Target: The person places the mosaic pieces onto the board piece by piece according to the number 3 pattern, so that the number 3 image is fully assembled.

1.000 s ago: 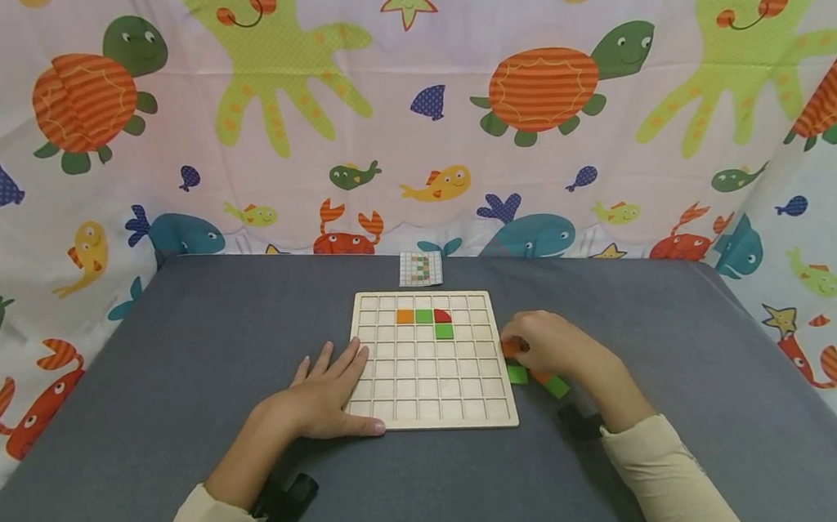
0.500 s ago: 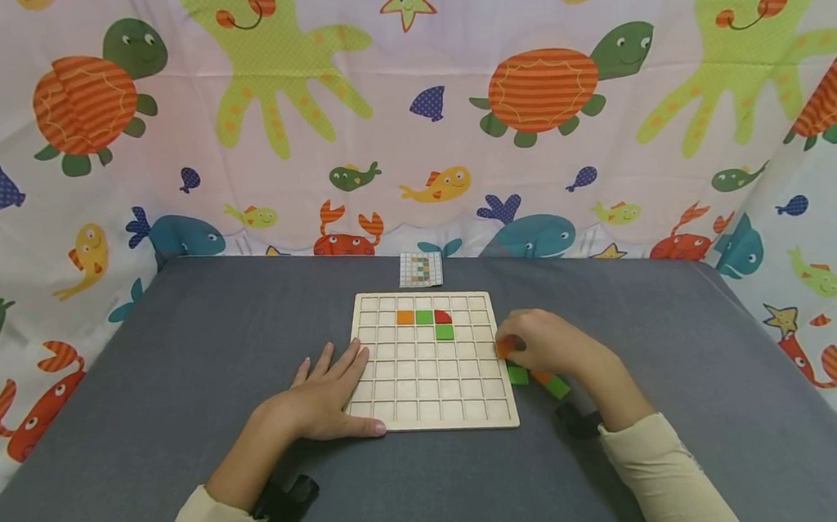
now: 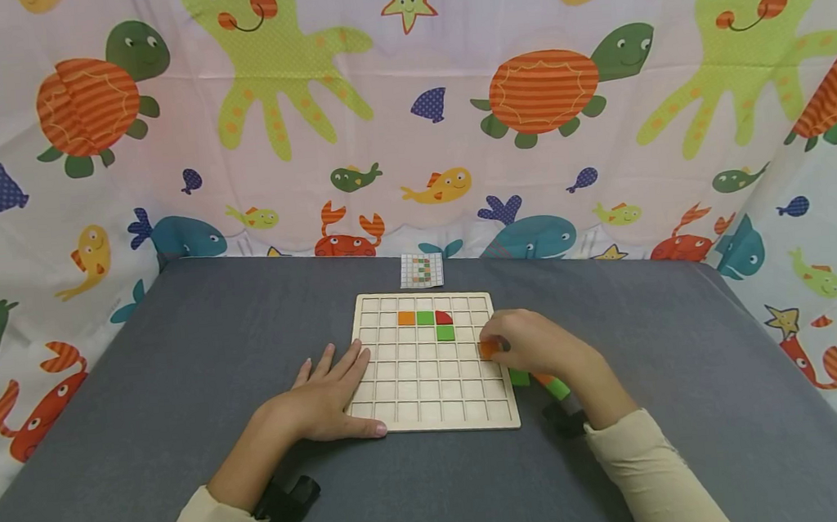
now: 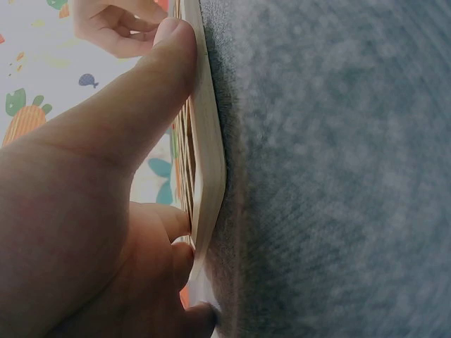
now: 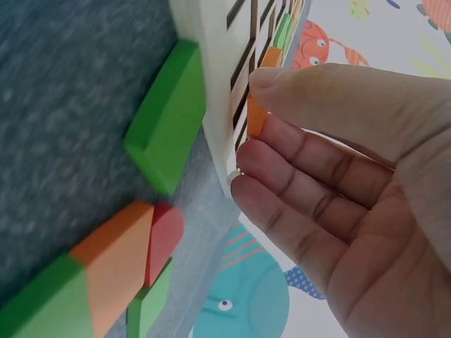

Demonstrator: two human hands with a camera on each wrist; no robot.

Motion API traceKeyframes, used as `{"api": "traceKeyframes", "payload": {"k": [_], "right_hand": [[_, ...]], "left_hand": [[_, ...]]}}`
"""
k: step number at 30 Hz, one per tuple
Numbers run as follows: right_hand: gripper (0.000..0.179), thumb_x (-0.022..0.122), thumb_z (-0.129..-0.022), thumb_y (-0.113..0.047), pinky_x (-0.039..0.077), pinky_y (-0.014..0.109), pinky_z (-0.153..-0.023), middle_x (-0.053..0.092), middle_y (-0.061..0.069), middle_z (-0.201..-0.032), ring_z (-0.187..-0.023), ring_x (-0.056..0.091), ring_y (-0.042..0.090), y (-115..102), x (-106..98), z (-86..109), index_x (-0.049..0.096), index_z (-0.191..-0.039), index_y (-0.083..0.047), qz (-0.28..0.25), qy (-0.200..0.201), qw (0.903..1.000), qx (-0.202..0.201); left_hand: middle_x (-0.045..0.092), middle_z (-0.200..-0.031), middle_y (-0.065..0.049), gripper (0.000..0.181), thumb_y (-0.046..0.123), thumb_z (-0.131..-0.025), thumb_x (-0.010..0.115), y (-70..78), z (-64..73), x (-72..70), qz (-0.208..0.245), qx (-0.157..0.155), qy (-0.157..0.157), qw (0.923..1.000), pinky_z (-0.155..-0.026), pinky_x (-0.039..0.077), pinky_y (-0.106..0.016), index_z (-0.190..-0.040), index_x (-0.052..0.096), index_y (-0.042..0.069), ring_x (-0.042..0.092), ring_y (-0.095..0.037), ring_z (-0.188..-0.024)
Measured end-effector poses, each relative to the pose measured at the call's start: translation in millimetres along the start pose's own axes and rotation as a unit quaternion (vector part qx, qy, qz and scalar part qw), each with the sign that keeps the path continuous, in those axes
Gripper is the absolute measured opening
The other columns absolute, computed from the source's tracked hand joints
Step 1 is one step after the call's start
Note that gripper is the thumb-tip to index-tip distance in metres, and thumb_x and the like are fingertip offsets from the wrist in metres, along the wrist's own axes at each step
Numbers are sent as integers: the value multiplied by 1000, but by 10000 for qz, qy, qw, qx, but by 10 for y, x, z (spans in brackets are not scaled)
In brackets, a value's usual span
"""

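A pale wooden grid board (image 3: 429, 390) lies on the grey cloth. Near its far side sit an orange square tile (image 3: 407, 318), a green tile (image 3: 425, 318), a red tile with a rounded corner (image 3: 443, 318) and another green tile (image 3: 445, 333). My left hand (image 3: 319, 404) rests flat along the board's left edge, fingers spread and thumb at the near corner. In the left wrist view, the thumb lies over the wooden rim (image 4: 208, 151). My right hand (image 3: 539, 342) pinches an orange tile (image 5: 256, 116) between thumb and fingers, over the board's right-hand columns.
Beside the board's right edge lie a green tile (image 5: 169, 116), an orange tile (image 5: 116, 260), a red tile (image 5: 162, 236) and further green tiles (image 5: 49, 303). A small printed grid card (image 3: 421, 270) lies behind the board. A patterned curtain (image 3: 409, 139) hangs along the back.
My right hand has moved left with the orange tile, from beside the board's right edge to over its right-hand columns. The left hand has stayed in place.
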State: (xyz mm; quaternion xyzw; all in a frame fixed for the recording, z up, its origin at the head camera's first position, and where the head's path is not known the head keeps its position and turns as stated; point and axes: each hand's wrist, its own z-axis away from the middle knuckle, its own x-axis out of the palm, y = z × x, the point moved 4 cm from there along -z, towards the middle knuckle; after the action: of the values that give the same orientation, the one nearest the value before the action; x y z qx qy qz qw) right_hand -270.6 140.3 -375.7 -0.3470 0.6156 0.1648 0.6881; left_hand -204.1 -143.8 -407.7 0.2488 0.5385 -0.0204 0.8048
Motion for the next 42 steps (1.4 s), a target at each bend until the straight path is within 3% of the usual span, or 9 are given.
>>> {"api": "traceKeyframes", "payload": {"k": [12,26,35,42], "right_hand": [[9,76,-87,-5,49,33,-73,65,-1,-90,-79,53,14,-151,86,-164,75,-95,-10,-68,52,9996,-278],[11,74,-86,-2,48,32,-71,62,1,-88,-77,52,15,-304,107,-286,74,-94,-9,292,68,9988,-383],[8,76,-86,-2,45,29,-66,60,2,-83,-73,49,15,-369,143,-356,74,-93,-7,500,280,9953,-776],[8,76,-86,-3,46,30,-67,60,0,-83,-74,51,14,-389,169,-385,75,-92,-8,553,309,9947,-807]], "left_hand": [[3,-168,-9,115,70,-82,68,3,-5,10,40,-51,-64,10000,-114,1,-66,-162,14,9,-4,-43,-150],[3,-168,-10,115,70,-82,68,6,-4,-4,17,-59,-48,10000,-113,0,-66,-162,14,9,-3,-43,-150],[4,-168,-10,114,69,-83,68,17,9,-11,11,-30,-18,10000,-113,0,-66,-162,13,8,-3,-43,-150],[4,-168,-10,113,69,-83,68,16,9,-10,-11,-31,-20,10000,-113,1,-67,-162,13,8,-3,-44,-150]]}}
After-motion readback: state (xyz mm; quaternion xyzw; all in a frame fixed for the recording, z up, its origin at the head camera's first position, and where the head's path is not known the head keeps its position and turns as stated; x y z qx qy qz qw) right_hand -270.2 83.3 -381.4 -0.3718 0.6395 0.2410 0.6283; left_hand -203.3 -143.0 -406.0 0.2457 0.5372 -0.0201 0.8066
